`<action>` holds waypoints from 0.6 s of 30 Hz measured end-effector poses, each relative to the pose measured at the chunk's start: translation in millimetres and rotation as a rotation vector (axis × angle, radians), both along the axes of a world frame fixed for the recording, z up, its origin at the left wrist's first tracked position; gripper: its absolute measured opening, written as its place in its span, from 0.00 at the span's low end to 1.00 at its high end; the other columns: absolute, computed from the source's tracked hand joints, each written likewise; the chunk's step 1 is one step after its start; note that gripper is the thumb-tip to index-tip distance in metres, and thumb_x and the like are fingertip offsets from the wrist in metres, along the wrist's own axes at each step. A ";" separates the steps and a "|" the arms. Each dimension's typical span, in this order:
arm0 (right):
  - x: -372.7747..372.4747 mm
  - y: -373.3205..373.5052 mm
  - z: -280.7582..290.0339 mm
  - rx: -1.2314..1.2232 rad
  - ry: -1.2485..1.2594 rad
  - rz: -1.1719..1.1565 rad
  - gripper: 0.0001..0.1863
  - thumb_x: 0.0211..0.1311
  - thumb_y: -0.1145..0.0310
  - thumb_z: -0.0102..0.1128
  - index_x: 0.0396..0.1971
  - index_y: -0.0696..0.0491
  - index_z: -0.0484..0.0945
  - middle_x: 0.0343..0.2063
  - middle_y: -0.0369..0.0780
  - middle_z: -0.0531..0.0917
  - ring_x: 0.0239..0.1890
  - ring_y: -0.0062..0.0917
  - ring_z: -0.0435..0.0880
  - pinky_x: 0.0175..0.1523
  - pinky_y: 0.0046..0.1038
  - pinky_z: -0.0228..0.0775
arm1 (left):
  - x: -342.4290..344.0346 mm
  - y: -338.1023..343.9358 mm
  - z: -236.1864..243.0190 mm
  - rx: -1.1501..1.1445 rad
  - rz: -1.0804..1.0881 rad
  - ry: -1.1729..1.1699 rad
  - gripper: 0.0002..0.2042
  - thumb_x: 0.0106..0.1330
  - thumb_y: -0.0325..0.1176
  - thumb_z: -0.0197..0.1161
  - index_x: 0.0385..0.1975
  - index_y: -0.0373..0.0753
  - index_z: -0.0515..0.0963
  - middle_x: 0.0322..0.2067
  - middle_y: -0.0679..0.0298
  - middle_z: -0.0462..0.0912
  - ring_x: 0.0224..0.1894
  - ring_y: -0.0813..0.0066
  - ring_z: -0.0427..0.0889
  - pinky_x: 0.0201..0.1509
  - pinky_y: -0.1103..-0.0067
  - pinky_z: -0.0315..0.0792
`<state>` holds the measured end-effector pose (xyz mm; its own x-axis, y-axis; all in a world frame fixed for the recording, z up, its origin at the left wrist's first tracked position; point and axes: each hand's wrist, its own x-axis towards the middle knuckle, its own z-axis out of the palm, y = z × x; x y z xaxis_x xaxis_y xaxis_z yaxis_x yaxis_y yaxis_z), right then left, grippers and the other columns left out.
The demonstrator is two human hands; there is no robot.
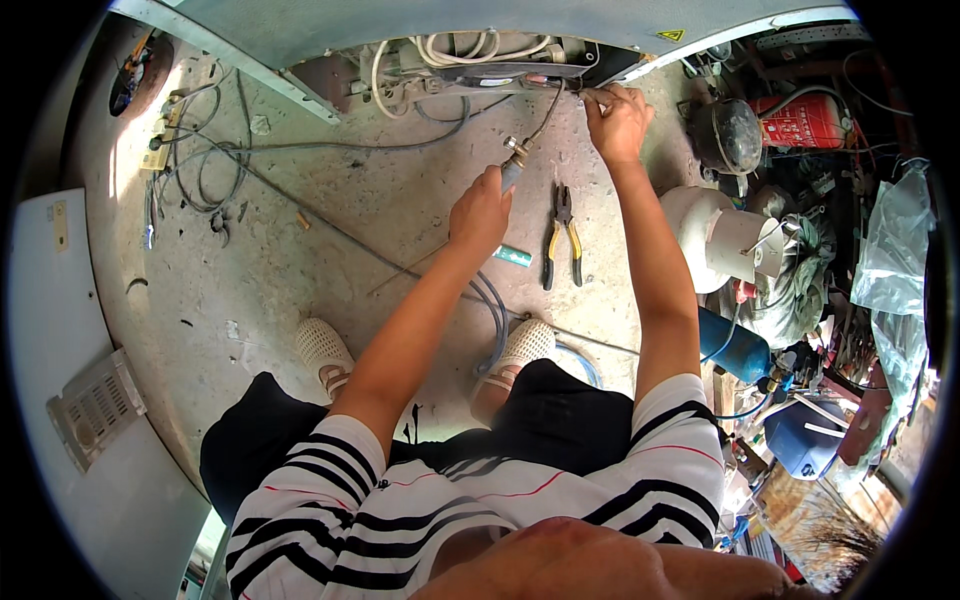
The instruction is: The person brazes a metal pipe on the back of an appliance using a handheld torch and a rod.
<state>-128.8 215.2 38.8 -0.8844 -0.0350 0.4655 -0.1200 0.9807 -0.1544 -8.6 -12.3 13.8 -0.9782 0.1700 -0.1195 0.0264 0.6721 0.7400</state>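
Note:
My left hand (480, 212) is wrapped around the grey handle of a gas torch (514, 160) with brass valves. The torch's thin bent neck runs up to the open lower compartment (490, 72) of a large grey appliance (420, 22). At that compartment's right end, my right hand (617, 122) has its fingers pinched together near the torch tip; what they hold is too small to make out. Combination pliers (563, 225) with yellow and black handles lie on the floor between my forearms. A small green object (513, 256) rests beside my left wrist. A thin rod (405, 272) shows left of that wrist.
Grey cables (300, 205) and hoses cross the floor toward my feet. On the right stand a black compressor (728, 137), a red cylinder (803, 121), a white gas cylinder (690, 225) and a blue cylinder (735, 345). A pale panel (75, 300) lies at the left.

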 end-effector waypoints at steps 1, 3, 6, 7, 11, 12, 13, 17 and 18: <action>-0.1 0.1 0.0 -0.003 0.002 -0.002 0.05 0.53 0.60 0.67 0.28 0.40 0.89 0.31 0.27 0.84 0.40 0.28 0.76 0.48 0.34 0.59 | 0.2 -0.2 0.2 0.000 0.002 0.004 0.12 0.69 0.37 0.56 0.42 0.35 0.67 0.37 0.49 0.80 0.38 0.47 0.80 0.38 0.58 0.74; 0.3 2.0 -0.5 -0.009 0.007 -0.007 0.05 0.53 0.60 0.67 0.28 0.39 0.89 0.30 0.27 0.84 0.40 0.28 0.76 0.48 0.34 0.59 | 0.4 0.1 0.6 0.003 0.003 0.009 0.12 0.69 0.37 0.56 0.42 0.35 0.67 0.37 0.49 0.80 0.38 0.47 0.80 0.38 0.58 0.74; 0.4 3.0 -3.0 -0.034 -0.008 -0.041 0.06 0.53 0.59 0.67 0.28 0.39 0.89 0.31 0.27 0.85 0.41 0.28 0.76 0.48 0.35 0.59 | 0.6 0.5 1.6 0.011 0.000 0.011 0.12 0.69 0.37 0.56 0.42 0.35 0.67 0.37 0.49 0.80 0.38 0.47 0.80 0.38 0.58 0.74; 0.4 2.9 -3.1 -0.029 -0.018 -0.050 0.06 0.53 0.58 0.66 0.29 0.39 0.89 0.32 0.28 0.85 0.41 0.28 0.77 0.48 0.35 0.59 | 0.7 0.5 2.4 0.015 -0.001 0.010 0.12 0.69 0.37 0.56 0.42 0.35 0.67 0.37 0.49 0.80 0.38 0.47 0.80 0.38 0.58 0.74; 0.2 -1.8 -2.5 -0.021 -0.060 -0.093 0.09 0.54 0.55 0.65 0.30 0.40 0.89 0.33 0.29 0.85 0.43 0.29 0.77 0.49 0.36 0.59 | 0.7 1.0 3.0 0.013 -0.006 -0.010 0.12 0.69 0.37 0.56 0.41 0.35 0.67 0.37 0.49 0.80 0.37 0.46 0.80 0.38 0.58 0.74; 0.1 -2.5 -2.5 -0.021 -0.070 -0.105 0.09 0.55 0.55 0.65 0.30 0.40 0.89 0.32 0.29 0.85 0.43 0.30 0.77 0.50 0.36 0.59 | 0.7 1.2 2.8 0.014 -0.005 -0.009 0.12 0.69 0.37 0.56 0.41 0.35 0.67 0.37 0.49 0.80 0.37 0.46 0.80 0.38 0.58 0.74; 0.0 -3.0 -2.2 -0.030 -0.076 -0.112 0.09 0.55 0.54 0.64 0.30 0.40 0.89 0.33 0.29 0.85 0.43 0.30 0.77 0.50 0.36 0.59 | 0.8 1.5 2.3 0.014 -0.005 -0.008 0.12 0.69 0.37 0.56 0.41 0.35 0.67 0.37 0.49 0.80 0.37 0.46 0.80 0.38 0.58 0.74; 1.3 -3.9 0.1 -0.042 -0.098 -0.144 0.11 0.56 0.53 0.63 0.30 0.40 0.89 0.33 0.30 0.86 0.44 0.31 0.77 0.51 0.36 0.59 | 1.2 1.7 2.8 0.011 -0.004 -0.004 0.12 0.69 0.37 0.56 0.41 0.35 0.67 0.36 0.49 0.80 0.37 0.47 0.81 0.38 0.58 0.74; 1.9 -3.8 0.5 -0.038 -0.102 -0.152 0.11 0.56 0.53 0.63 0.30 0.40 0.89 0.34 0.30 0.86 0.45 0.31 0.77 0.51 0.37 0.59 | 1.4 1.7 3.6 0.008 -0.004 -0.006 0.12 0.69 0.37 0.56 0.41 0.35 0.67 0.36 0.49 0.80 0.37 0.47 0.81 0.38 0.58 0.74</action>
<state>-126.9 211.4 39.3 -0.9208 0.1186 0.3716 0.0473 0.9795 -0.1956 -7.2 -10.6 17.4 -0.9768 0.1749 -0.1239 0.0248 0.6663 0.7453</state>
